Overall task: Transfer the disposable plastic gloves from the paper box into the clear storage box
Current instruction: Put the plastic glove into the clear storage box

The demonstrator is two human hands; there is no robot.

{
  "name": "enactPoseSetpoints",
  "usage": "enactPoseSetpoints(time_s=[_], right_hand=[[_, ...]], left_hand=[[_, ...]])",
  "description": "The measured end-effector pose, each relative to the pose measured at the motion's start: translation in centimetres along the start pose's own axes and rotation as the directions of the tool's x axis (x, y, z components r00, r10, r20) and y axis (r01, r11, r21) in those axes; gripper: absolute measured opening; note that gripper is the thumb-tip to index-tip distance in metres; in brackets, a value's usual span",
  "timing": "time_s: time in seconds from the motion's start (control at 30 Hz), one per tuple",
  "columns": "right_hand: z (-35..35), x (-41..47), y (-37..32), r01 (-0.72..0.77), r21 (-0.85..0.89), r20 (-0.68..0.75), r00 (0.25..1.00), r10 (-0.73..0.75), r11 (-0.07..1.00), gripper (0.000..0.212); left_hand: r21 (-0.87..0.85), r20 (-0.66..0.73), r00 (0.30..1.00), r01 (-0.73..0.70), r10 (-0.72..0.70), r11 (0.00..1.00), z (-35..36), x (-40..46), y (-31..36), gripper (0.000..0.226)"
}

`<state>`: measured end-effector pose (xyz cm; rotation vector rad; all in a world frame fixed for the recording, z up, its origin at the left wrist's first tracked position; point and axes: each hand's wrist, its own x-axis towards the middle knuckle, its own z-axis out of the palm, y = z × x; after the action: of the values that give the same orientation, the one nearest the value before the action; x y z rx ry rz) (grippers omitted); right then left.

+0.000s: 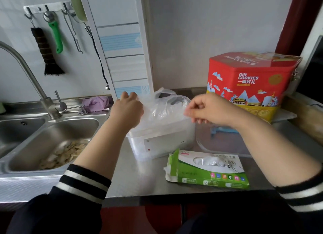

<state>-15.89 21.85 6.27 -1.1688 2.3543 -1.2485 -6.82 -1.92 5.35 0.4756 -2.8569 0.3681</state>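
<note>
While a wad of disposable plastic gloves (163, 107) already mounds above the clear storage box (160, 142), the transfer looks largely done; tucking down remains, and a few gloves show in the paper box (208, 169) window. At nine o'clock of the wad, the left hand (128, 107) curls onto the plastic; at three o'clock, the right hand (208, 109) pinches its edge.

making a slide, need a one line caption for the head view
Both hands, left hand and right hand, hold thin clear plastic gloves over the clear storage box; green-and-white paper box lies nearby.
</note>
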Motion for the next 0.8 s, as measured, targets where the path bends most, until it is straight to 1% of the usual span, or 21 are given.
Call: enactPoseSetpoints(time_s=[0.07,0.1,0.13,0.17,0.2,0.3,0.37,0.5,0.57,0.6,0.63,0.67,0.73,0.8], right_hand=[[0.8,-2.0,0.8,-0.049,-0.073,0.141,0.988,0.059,0.996,0.007],[1.3,-2.8,1.2,-0.06,-0.132,0.186,0.979,0.085,0.989,0.007],[1.7,-3.4,1.7,-0.062,-0.197,0.199,0.975,0.102,0.978,0.006],[2.1,-3.7,2.0,-0.053,-0.242,0.177,0.979,0.098,0.969,0.005],[2.4,-3.7,2.1,-0.038,-0.243,0.136,0.988,0.073,0.969,0.004],[2.5,-3.3,1.7,0.052,-0.108,0.006,0.999,-0.052,0.993,0.006],[2.4,-2.9,0.9,0.115,-0.049,-0.041,0.992,-0.117,0.992,0.006],[2.7,-0.7,-0.5,0.203,-0.047,-0.177,0.962,-0.208,0.978,0.005],[3.0,0.9,-1.6,0.229,-0.016,-0.209,0.951,-0.227,0.973,0.015],[3.3,1.7,-2.2,0.234,0.004,-0.187,0.955,-0.229,0.972,0.019],[3.5,2.3,-3.0,0.232,-0.011,-0.133,0.964,-0.231,0.973,0.021],[3.9,2.9,-3.7,0.23,-0.07,-0.051,0.971,-0.233,0.971,0.021],[4.6,3.8,-4.9,0.232,-0.273,0.136,0.97,-0.201,0.934,0.029],[5.3,4.6,-5.2,0.241,-0.459,0.24,0.96,-0.142,0.855,0.037]], left_hand=[[-0.097,-0.073,0.997,0.011,-0.018,0.995,0.0,-0.4,0.0,0.029],[-0.134,-0.094,0.995,0.01,-0.022,0.991,0.0,-0.5,0.0,0.029],[-0.163,-0.1,0.995,0.002,-0.018,0.987,0.2,-0.5,0.3,0.026],[-0.188,-0.096,0.995,-0.009,-0.009,0.982,0.4,-0.5,0.5,0.022],[-0.203,-0.083,0.997,-0.026,0.009,0.979,0.7,-0.3,0.6,0.019],[-0.171,-0.032,0.995,-0.101,0.097,0.98,1.2,0.2,1.2,0.015],[-0.139,0.009,0.988,-0.148,0.151,0.979,1.2,0.5,1.4,0.016],[-0.053,0.09,0.972,-0.212,0.216,0.976,1.0,0.9,1.9,0.028],[-0.009,0.121,0.964,-0.238,0.238,0.971,0.9,1.1,2.2,0.039],[0.007,0.14,0.959,-0.248,0.245,0.969,0.9,1.2,2.3,0.044],[0.021,0.169,0.954,-0.253,0.246,0.967,0.9,1.3,2.5,0.048],[0.041,0.194,0.951,-0.252,0.24,0.967,0.9,1.4,2.7,0.049],[0.065,0.246,0.959,-0.163,0.143,0.984,1.1,1.6,2.9,0.042],[0.077,0.287,0.957,-0.064,0.04,0.995,1.2,1.6,2.7,0.042]])
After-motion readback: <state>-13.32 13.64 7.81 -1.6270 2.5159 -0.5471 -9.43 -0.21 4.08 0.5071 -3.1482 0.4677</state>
